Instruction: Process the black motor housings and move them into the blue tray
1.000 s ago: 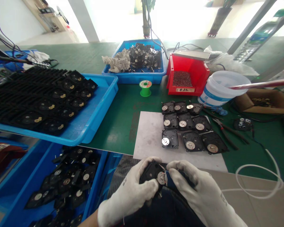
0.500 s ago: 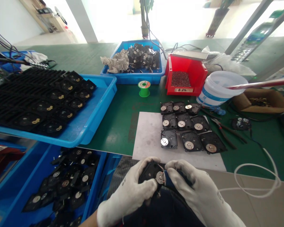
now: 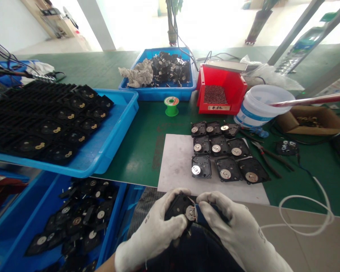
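My left hand (image 3: 161, 223), in a white glove, grips a black flat casing (image 3: 178, 207) at its left side, thumb on the face. A silver disc (image 3: 190, 213) sits near the casing's right edge, with thin pale wire beside it. Close to that edge is my gloved right hand (image 3: 232, 219), its thumb and fingertips brought together in a pinch; what lies between them, if anything, is too small to make out. Beyond my hands, several similar casings (image 3: 218, 146) with silver discs lie in rows, partly on a white sheet (image 3: 174, 166).
Blue trays (image 3: 113, 139) of black parts stand left and below left. Farther back are a blue bin (image 3: 158, 93), a green solder spool (image 3: 171, 107) and a red bin (image 3: 204, 107). Pliers (image 3: 268, 160), a white bucket (image 3: 252, 105) and a white tube (image 3: 306, 196) are at right.
My right fingertips have drawn slightly off the disc, so more of the wire at its right edge shows. The left hand keeps its grip on the casing.
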Motion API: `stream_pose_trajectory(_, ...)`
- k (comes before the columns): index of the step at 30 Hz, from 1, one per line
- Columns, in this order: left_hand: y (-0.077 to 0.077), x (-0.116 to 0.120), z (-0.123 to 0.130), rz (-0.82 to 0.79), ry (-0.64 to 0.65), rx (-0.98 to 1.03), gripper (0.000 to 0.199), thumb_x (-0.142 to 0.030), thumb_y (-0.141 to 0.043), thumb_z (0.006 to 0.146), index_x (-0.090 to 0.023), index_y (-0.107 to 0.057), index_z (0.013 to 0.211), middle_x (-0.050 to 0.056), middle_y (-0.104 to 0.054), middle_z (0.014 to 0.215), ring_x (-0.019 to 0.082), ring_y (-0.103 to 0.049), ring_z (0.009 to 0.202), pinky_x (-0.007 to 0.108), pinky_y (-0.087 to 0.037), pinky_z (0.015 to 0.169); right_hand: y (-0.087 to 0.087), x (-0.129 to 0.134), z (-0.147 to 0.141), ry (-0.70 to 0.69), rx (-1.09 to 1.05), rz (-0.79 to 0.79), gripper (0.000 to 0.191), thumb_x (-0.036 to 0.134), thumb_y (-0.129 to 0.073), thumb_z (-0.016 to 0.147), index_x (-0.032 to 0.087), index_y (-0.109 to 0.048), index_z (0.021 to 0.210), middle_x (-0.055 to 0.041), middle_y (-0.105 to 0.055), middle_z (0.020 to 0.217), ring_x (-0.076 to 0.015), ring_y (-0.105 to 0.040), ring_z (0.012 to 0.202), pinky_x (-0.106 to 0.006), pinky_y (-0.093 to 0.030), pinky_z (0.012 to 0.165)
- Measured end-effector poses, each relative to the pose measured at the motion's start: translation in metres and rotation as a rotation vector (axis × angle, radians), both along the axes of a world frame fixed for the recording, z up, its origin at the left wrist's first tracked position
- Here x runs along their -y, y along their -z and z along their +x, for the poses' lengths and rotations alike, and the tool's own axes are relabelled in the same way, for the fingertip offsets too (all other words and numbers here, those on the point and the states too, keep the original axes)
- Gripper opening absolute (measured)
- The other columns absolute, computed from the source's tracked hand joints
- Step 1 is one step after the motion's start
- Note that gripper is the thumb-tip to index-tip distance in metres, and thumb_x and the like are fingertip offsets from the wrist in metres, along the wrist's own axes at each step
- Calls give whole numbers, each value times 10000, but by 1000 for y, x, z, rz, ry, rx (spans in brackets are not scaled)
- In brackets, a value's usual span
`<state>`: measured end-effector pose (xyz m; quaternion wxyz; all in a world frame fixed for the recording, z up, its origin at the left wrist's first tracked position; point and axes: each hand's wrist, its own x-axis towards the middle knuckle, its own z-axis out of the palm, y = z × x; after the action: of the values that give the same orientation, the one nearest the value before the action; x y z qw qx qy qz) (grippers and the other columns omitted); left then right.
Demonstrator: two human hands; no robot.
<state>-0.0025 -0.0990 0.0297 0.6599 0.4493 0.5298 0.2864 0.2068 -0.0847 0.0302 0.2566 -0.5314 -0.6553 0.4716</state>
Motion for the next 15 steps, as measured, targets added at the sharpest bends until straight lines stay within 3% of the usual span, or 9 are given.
stream_pose_trajectory(7, 0, 0, 0, -34, 1, 15, 509, -373, -688, 874, -195, -613, 1345, 73, -734, 1122, 181, -669, 726, 249, -539, 595, -1, -2, 0, 5, -1, 30, 248, 377, -508, 1047, 241, -700, 967, 13, -768, 812, -140, -758, 755, -147, -564, 692)
stream_pose_trajectory(11, 0, 0, -1, 12, -7, 16, 495, -332, -703, 863, -193, -628, 1332, 92, -713, 1244, 215, -696, 873, 263, -568, 696, -2, -1, 0, 5, -7, 17, 242, 369, -515, 1041, 241, -705, 963, 12, -771, 809, -145, -759, 752, -153, -567, 687)
stream_pose_trajectory(15, 2, 1, 0, -62, -16, 72, 493, -345, -702, 872, -196, -612, 1333, 55, -731, 1023, 195, -674, 769, 256, -552, 636, -2, 0, -1, 12, -11, -8, 241, 372, -513, 1042, 248, -703, 962, 18, -774, 819, -140, -756, 760, -148, -560, 694)
